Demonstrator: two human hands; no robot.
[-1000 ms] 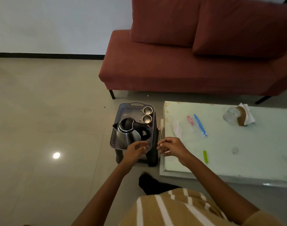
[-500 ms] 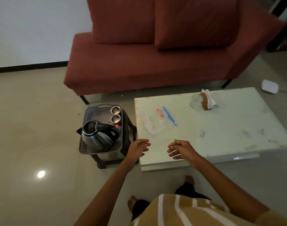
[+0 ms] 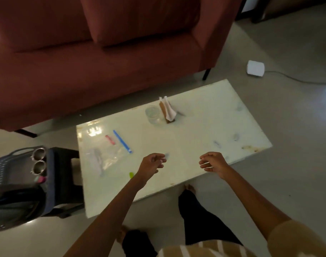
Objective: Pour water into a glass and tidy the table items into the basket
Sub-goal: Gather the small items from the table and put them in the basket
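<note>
A clear glass (image 3: 152,114) stands at the back of the white table (image 3: 204,130), beside a napkin holder (image 3: 167,112). A blue strip (image 3: 122,141), a red clip (image 3: 110,139), a clear plastic bag (image 3: 104,158) and a green clip (image 3: 131,175) lie on the table's left part. The grey basket (image 3: 2,169) sits on a dark stool at the left with two metal cups (image 3: 38,162) inside; the kettle (image 3: 13,201) is partly cut off at the frame's edge. My left hand (image 3: 152,165) and right hand (image 3: 213,163) hover over the table's near edge, fingers loosely curled, holding nothing.
A red sofa (image 3: 102,62) runs behind the table. A white box (image 3: 255,68) with a cable lies on the floor at the right. My legs (image 3: 195,210) and bare foot are under the table's near edge.
My left hand has left the kettle and basket and moved right over the table. My right hand has moved right too. The view has swung right, pushing the basket to the left edge.
</note>
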